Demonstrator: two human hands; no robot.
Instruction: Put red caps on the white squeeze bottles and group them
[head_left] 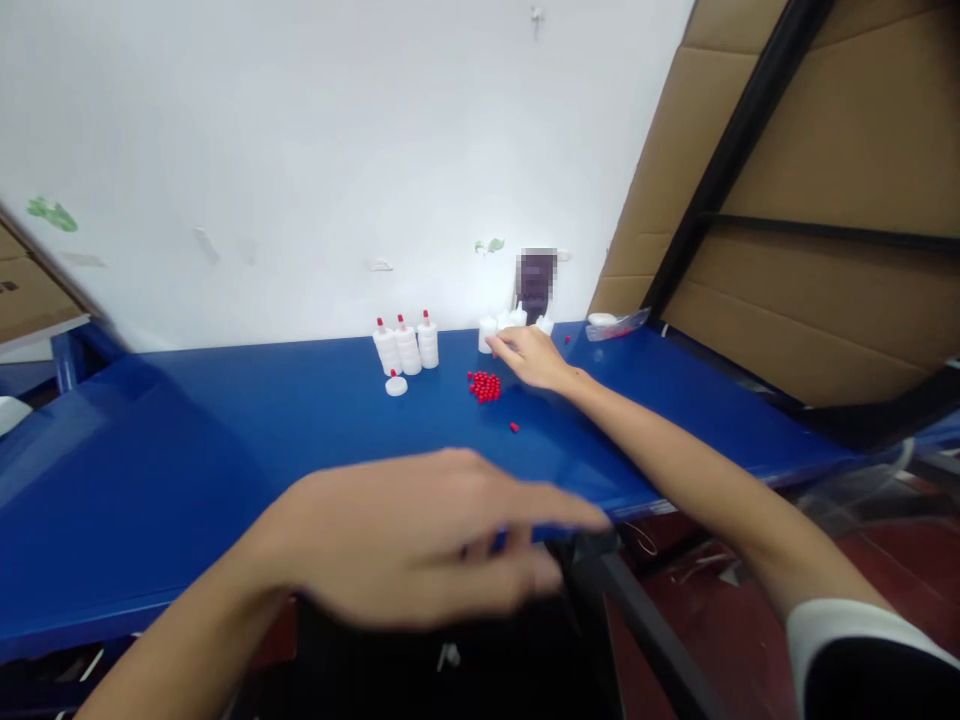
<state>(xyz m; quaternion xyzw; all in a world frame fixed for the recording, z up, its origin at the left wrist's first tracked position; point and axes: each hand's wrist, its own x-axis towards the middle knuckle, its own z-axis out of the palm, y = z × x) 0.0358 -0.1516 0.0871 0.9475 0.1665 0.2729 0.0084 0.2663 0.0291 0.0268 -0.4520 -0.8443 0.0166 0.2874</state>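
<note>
My left hand [427,535] is close to the camera, in front of the table's near edge and smeared by motion. Its index finger and thumb stretch out to the right, apart, and nothing shows between them. Far across the table, my right hand [531,357] reaches to a group of white plastic bottles. Its bent fingers are at the right side of the leftmost bottle [486,334]; the hand partly hides the grip and the others. In front of it lies a pile of small red caps [484,387], with one loose red cap [514,427] nearer me.
Three white bottles with red-tipped nozzles [407,350] stand upright to the left. Before them a white lid [396,386] has a red cap by it. A clear plastic bag [619,324] lies at the back right of the blue table [225,440]. Cardboard panels [825,150] flank the right.
</note>
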